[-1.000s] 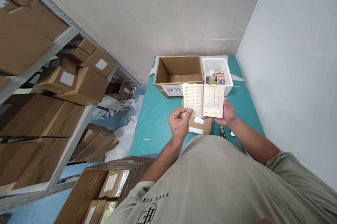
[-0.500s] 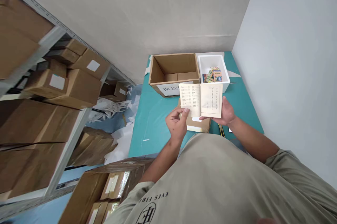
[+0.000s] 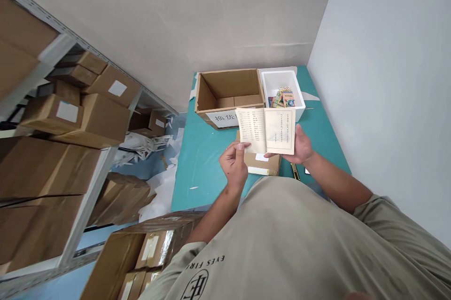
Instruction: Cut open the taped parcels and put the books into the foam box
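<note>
A small open book (image 3: 280, 130) with yellowish printed pages is held up over the table. My left hand (image 3: 234, 163) pinches the lower left corner of its left page between thumb and fingers. From the right, my right hand (image 3: 302, 147) supports the book, with the fingers partly hidden behind it. Beneath the book, a flat cardboard box (image 3: 269, 166) with white labels lies on the green tabletop (image 3: 207, 168), partly covered from view. Just right of that box lies a yellow and black cutter (image 3: 295, 171).
Behind the book stand an open cardboard box (image 3: 230, 76) with a written label and a white foam box (image 3: 299, 95) holding several colourful booklets (image 3: 284, 98). Shelves with cartons (image 3: 105, 121) line the left. An open carton (image 3: 116, 262) stands at the lower left, and a wall (image 3: 394, 79) borders the right.
The view has shifted slightly, so the scene sits a little differently in the picture. Both hands keep hold of the open book, with the same pages showing.
</note>
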`<action>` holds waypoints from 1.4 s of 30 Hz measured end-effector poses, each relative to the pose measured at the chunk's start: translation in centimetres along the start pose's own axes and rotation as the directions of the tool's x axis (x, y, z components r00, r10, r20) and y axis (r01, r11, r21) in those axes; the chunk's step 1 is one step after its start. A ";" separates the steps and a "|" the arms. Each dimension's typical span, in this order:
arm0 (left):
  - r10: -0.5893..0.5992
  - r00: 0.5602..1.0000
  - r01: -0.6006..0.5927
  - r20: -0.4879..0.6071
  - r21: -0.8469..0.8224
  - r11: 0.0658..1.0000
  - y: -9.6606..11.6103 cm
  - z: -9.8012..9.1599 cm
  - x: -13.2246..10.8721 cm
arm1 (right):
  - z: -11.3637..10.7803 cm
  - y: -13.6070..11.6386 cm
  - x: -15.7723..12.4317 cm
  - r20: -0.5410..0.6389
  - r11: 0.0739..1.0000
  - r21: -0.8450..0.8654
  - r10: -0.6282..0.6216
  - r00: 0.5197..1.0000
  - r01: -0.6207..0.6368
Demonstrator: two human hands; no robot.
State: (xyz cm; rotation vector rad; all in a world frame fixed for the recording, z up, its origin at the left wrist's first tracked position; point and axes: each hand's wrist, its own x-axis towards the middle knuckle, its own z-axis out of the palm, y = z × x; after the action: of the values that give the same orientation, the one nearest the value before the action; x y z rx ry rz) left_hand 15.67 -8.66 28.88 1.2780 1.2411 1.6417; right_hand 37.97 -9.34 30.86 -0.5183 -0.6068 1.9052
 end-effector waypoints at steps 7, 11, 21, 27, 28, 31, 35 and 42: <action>0.007 1.000 -0.007 -0.003 -0.025 1.000 -0.3 -0.2 -0.1 | 1.1 -0.5 0.2 0.006 0.999 -0.035 0.014 1.000 -0.014; 0.007 1.000 -0.007 -0.003 -0.016 1.000 -0.3 -0.3 -0.1 | 1.6 -0.8 0.2 0.006 0.998 -0.053 0.036 0.999 -0.035; 0.014 1.000 -0.014 0.010 0.008 1.000 -0.3 -0.4 0.0 | 1.3 -0.6 0.2 -0.001 0.998 -0.054 0.036 0.999 -0.036; 0.029 0.999 -0.029 0.017 -0.007 1.000 -0.8 -0.5 0.0 | 2.4 -1.0 0.3 0.000 0.996 -0.049 0.073 0.997 -0.073; 0.031 0.999 -0.030 0.021 -0.016 0.999 -1.0 -0.5 0.0 | 2.5 -1.0 0.3 0.002 0.996 -0.047 0.075 0.997 -0.075; 0.046 0.999 -0.046 0.002 -0.014 0.999 -1.4 -0.4 0.1 | 2.7 -1.0 0.3 -0.002 0.996 -0.046 0.081 0.997 -0.081; 0.023 0.999 -0.025 -0.029 -0.067 0.997 -1.6 -0.2 0.4 | 2.7 -1.0 0.4 0.005 0.996 -0.035 0.079 0.997 -0.078; -0.082 0.997 0.082 0.008 -0.206 0.975 -1.4 0.1 0.4 | 2.5 -0.9 0.4 -0.052 0.997 -0.049 0.059 0.997 -0.061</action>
State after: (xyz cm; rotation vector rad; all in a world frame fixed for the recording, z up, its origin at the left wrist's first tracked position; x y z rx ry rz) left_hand 15.60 -7.88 27.61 1.0848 1.0774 1.6631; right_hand 36.93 -9.12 33.37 -0.6211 -0.6140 1.9314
